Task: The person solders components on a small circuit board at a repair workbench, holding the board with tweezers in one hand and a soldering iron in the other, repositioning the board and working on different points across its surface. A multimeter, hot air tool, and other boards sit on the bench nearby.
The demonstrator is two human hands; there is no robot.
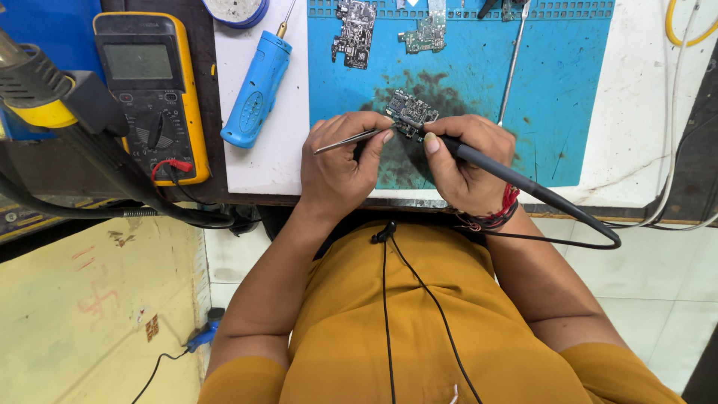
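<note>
A small dark circuit board (410, 112) lies on the blue work mat (553, 90) near the desk's front edge. My left hand (340, 168) pinches thin metal tweezers (345, 141), their tips touching the board's left side. My right hand (465, 161) grips a black soldering iron (516, 179) like a pen, its tip at the board's lower right. The iron's cable (568, 241) loops off to the right below my wrist.
A yellow multimeter (149, 90) and a blue pen-shaped tool (256, 86) lie to the left. Two more circuit boards (354, 30) and a thin metal rod (513, 63) sit at the mat's far side. A black and yellow tool (52, 105) hangs at far left.
</note>
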